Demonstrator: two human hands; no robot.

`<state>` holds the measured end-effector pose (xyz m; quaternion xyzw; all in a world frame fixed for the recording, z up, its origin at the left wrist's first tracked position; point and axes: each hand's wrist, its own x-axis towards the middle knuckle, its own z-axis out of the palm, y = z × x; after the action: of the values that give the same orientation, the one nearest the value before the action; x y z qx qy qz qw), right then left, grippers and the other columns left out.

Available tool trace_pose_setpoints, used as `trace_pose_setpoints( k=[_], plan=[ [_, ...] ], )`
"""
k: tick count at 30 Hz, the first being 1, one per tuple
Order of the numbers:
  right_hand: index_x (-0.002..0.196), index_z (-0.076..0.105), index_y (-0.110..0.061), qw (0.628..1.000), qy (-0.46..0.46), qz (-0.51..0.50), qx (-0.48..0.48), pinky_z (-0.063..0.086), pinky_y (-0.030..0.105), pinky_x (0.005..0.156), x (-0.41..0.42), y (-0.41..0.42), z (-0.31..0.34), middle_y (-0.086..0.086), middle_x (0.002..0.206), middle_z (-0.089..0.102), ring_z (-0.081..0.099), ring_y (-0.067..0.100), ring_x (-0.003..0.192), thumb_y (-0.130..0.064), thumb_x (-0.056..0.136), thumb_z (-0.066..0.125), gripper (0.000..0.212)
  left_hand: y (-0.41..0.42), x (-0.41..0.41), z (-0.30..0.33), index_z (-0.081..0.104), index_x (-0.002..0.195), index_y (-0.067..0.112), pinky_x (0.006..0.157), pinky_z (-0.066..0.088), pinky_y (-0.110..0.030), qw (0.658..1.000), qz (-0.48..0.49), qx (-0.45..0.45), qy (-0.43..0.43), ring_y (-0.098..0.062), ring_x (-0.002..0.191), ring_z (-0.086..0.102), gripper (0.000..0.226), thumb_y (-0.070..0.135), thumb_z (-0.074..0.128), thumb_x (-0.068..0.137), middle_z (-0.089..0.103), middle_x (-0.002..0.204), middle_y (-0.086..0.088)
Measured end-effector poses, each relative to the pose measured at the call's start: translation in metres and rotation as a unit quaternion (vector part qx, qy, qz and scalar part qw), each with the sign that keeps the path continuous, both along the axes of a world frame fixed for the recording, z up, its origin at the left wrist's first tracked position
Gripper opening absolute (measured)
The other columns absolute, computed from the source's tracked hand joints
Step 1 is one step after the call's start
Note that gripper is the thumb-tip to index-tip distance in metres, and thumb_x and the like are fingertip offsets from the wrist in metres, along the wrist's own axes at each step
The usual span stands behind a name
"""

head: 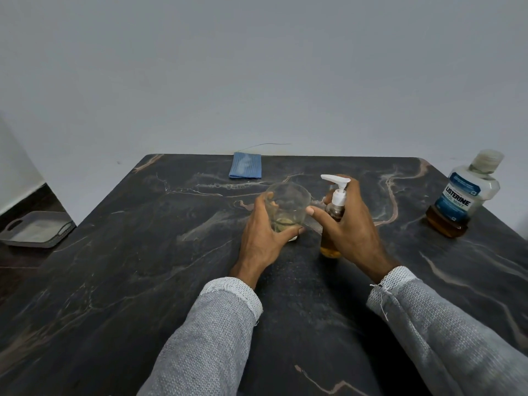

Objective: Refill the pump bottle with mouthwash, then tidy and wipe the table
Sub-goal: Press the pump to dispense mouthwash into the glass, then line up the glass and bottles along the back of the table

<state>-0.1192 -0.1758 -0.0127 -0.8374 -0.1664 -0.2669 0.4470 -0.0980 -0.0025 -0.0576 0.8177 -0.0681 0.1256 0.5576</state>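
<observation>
A clear glass [288,201] with a little yellowish liquid at its bottom stands mid-table, and my left hand [264,238] is wrapped around it. Just right of it is the pump bottle [334,212], with a white pump head and amber liquid low inside. My right hand [351,227] grips its body, thumb reaching toward the glass. A Listerine mouthwash bottle [465,195], capped and holding some amber liquid, stands at the table's right edge. A folded blue cloth [245,168] lies at the far edge by the wall.
The dark marble table [143,267] has a grey wall behind it. A grey tray with handles [37,228] sits on a lower surface off the table's left side.
</observation>
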Motion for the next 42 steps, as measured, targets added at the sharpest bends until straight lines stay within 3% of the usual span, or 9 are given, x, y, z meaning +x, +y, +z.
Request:
trace_pose_setpoints(
  k=[3,7,13,15,21,26,30,36,42],
  plan=[
    [0.122,0.037,-0.028,1.0,0.015,0.0,-0.001,0.05,0.02,0.07,0.001,-0.001,-0.007,-0.007,0.094,0.057,0.059,0.008,0.083,-0.04,0.083,0.069,0.052,0.0,0.001,-0.001,0.029,0.138,0.034,0.08,0.035,-0.007,1.0,0.001,0.0,0.003,-0.006,0.117,0.05,0.096,0.039,0.087,0.063,0.052,0.137,0.004],
    [0.123,0.037,-0.031,1.0,0.013,0.02,0.007,0.044,0.009,0.074,-0.005,0.001,-0.007,-0.018,0.099,0.054,0.058,-0.003,0.088,-0.032,0.086,0.07,0.05,0.0,0.001,-0.001,0.029,0.138,0.033,0.083,0.038,-0.01,1.0,0.005,-0.003,0.003,-0.007,0.117,0.052,0.096,0.043,0.087,0.062,0.054,0.136,0.004],
    [0.134,0.039,-0.022,0.997,0.037,-0.053,-0.033,0.039,0.017,0.093,-0.021,-0.009,-0.009,-0.007,0.124,0.046,0.048,0.002,0.11,-0.045,0.079,0.074,0.069,0.0,0.0,-0.001,0.03,0.138,0.032,0.095,0.044,-0.025,1.0,0.012,0.002,0.002,-0.011,0.12,0.054,0.097,0.044,0.087,0.061,0.055,0.135,0.004],
    [0.133,0.037,-0.023,0.994,0.056,-0.077,-0.049,0.04,0.02,0.091,-0.027,-0.013,-0.013,-0.007,0.123,0.046,0.048,0.004,0.109,-0.047,0.075,0.077,0.075,0.0,0.0,-0.001,0.029,0.14,0.031,0.098,0.045,-0.029,1.0,0.01,0.007,0.005,-0.013,0.122,0.053,0.098,0.044,0.087,0.062,0.053,0.137,0.002],
    [0.129,0.033,-0.03,0.99,0.124,-0.048,-0.036,0.04,0.006,0.071,-0.033,-0.029,-0.019,-0.02,0.109,0.05,0.055,-0.001,0.092,-0.034,0.078,0.078,0.069,0.003,-0.001,-0.001,0.028,0.143,0.03,0.101,0.043,-0.029,1.0,0.007,0.016,0.002,-0.013,0.126,0.05,0.101,0.042,0.087,0.062,0.049,0.141,0.002],
    [0.13,0.035,-0.03,0.988,0.153,-0.015,0.015,0.051,0.024,0.085,-0.034,-0.043,-0.018,-0.017,0.115,0.055,0.058,0.003,0.102,-0.021,0.081,0.074,0.063,0.005,-0.001,-0.001,0.033,0.14,0.026,0.104,0.046,-0.038,1.0,0.012,0.02,0.002,-0.014,0.124,0.05,0.098,0.042,0.088,0.06,0.049,0.139,0.003],
    [0.122,0.039,-0.032,0.988,0.13,-0.072,-0.036,0.039,0.013,0.075,-0.034,-0.041,-0.026,-0.011,0.114,0.049,0.051,0.004,0.098,-0.043,0.072,0.081,0.067,0.007,-0.001,-0.003,0.039,0.132,0.027,0.098,0.048,-0.032,0.999,0.015,0.033,0.006,-0.012,0.117,0.053,0.089,0.045,0.087,0.06,0.051,0.131,0.007],
    [0.131,0.042,-0.024,0.986,0.154,-0.064,-0.003,0.041,0.009,0.072,-0.021,-0.044,-0.033,-0.012,0.117,0.05,0.055,0.007,0.1,-0.03,0.076,0.08,0.067,0.009,0.005,-0.005,0.044,0.128,0.026,0.09,0.05,-0.024,1.0,0.008,0.012,0.023,-0.008,0.108,0.058,0.082,0.039,0.089,0.06,0.056,0.124,0.007],
    [0.131,0.045,-0.02,0.981,0.182,-0.064,0.027,0.042,0.01,0.071,0.017,-0.044,-0.032,-0.006,0.118,0.057,0.057,0.007,0.097,-0.028,0.077,0.079,0.064,0.008,0.025,-0.005,0.048,0.126,0.025,0.092,0.051,-0.03,0.999,0.024,0.007,0.034,-0.011,0.108,0.061,0.078,0.038,0.088,0.061,0.061,0.123,0.006]
  ],
)
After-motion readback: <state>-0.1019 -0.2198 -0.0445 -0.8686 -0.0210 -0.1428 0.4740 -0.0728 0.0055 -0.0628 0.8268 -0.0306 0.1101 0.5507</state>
